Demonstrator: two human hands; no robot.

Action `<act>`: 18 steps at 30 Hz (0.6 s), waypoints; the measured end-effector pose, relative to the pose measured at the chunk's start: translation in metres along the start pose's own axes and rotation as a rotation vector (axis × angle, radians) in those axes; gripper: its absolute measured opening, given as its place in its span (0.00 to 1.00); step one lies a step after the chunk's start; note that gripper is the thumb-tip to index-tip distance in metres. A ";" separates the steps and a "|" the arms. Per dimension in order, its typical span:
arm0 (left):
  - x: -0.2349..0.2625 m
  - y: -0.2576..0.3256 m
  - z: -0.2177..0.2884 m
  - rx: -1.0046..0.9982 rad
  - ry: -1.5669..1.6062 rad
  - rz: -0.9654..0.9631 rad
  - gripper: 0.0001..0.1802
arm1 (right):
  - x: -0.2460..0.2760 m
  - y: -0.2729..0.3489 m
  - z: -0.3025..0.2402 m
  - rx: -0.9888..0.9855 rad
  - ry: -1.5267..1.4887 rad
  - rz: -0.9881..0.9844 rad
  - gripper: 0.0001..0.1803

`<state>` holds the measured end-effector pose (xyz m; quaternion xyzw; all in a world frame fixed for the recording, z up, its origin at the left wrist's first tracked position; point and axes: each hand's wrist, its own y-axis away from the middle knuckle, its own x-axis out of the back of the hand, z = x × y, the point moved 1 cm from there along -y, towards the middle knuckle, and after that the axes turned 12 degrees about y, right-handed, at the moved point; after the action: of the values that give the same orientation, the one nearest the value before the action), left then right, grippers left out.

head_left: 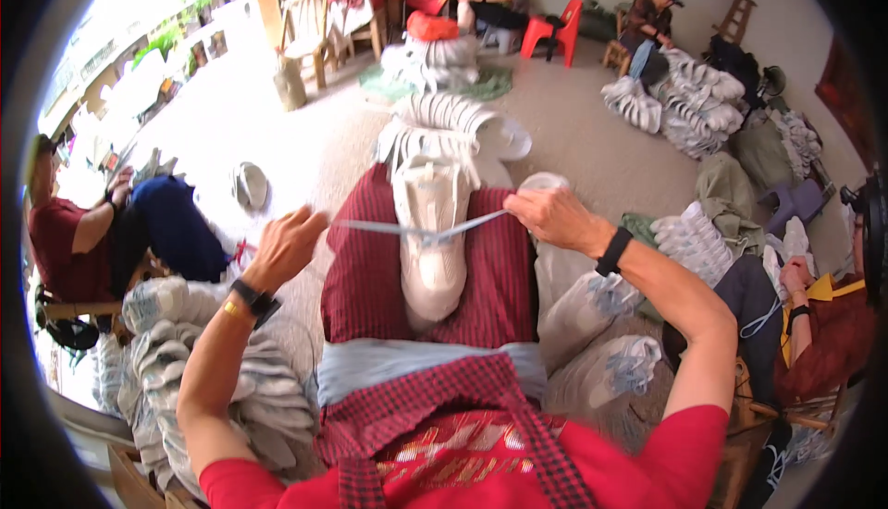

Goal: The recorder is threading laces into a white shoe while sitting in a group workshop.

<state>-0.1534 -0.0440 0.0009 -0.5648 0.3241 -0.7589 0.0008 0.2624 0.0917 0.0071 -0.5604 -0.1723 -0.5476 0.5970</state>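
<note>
Both hands, left hand (285, 248) and right hand (552, 217), pinch the ends of a pale blue flat shoelace (416, 229) stretched taut across the white fabric sneaker (430, 250) lying between them on the lap.

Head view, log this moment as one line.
left hand: holds lace end | right hand: holds other end | lace: taut across shoe | shoe: on lap

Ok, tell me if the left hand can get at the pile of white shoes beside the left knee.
Probably yes: the pile lies just below the left hand with nothing between, but that hand is holding the lace.
</note>
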 end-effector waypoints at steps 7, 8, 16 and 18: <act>0.150 0.063 -0.031 0.172 -0.447 0.146 0.08 | 0.143 0.068 0.103 -0.239 0.321 0.020 0.09; 0.172 0.073 -0.038 0.179 -0.483 0.190 0.07 | 0.172 0.079 0.116 -0.291 0.430 -0.011 0.09; 0.304 0.135 -0.025 0.341 -0.556 0.433 0.07 | 0.368 0.158 0.143 -0.544 0.932 0.100 0.11; 0.326 0.150 -0.021 0.370 -0.512 0.425 0.13 | 0.406 0.190 0.158 -0.640 1.060 0.115 0.11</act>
<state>-0.3442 -0.2723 0.2029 -0.6466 0.2807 -0.6221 0.3409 0.6263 -0.0032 0.2978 -0.3719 0.3507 -0.7428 0.4323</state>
